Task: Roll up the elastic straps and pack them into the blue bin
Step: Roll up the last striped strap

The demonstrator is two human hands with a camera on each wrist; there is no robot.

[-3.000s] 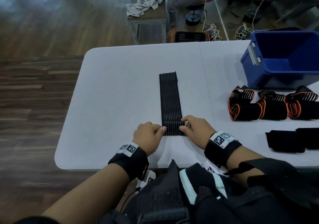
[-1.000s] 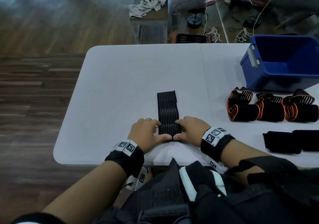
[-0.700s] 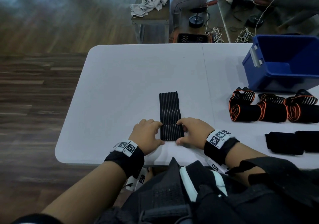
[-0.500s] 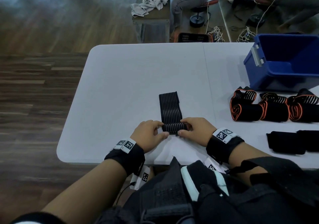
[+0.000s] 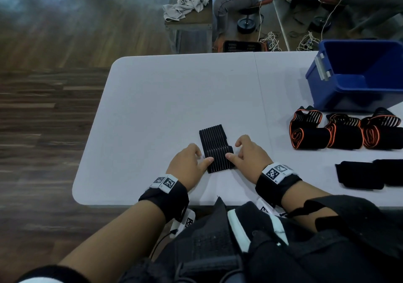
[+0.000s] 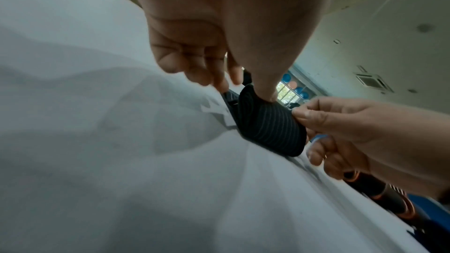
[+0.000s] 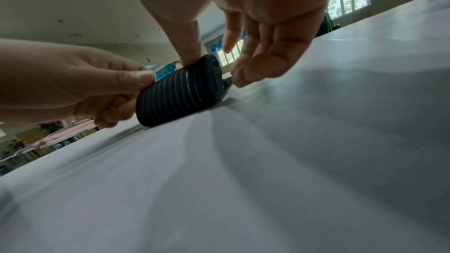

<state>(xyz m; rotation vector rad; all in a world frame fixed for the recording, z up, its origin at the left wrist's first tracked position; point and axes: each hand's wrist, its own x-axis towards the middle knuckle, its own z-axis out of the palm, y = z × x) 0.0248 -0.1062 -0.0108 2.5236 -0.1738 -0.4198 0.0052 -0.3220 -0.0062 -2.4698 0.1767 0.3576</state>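
Observation:
A black ribbed elastic strap [image 5: 218, 158] lies on the white table [image 5: 163, 97] near the front edge, its near part wound into a thick roll [image 7: 175, 97] and a short flat tail [image 5: 212, 134] running away from me. My left hand [image 5: 202, 155] holds the roll's left end, thumb on top [image 6: 265, 91]. My right hand [image 5: 234, 150] holds the right end, with the thumb on the roll and the fingers [image 7: 246, 72] reaching down behind it. The blue bin [image 5: 327, 91] stands open at the far right.
Three rolled black straps with orange edges [image 5: 309, 133] lie in a row in front of the bin. Two black straps [image 5: 359, 174] lie at the right near the front edge. The table's edges fall to a wooden floor at left and front. People sit at another table beyond.
The roll has grown and travelled away from me along the strap. The flat tail has shortened from a long strip to a short piece. Both hands moved forward with the roll.

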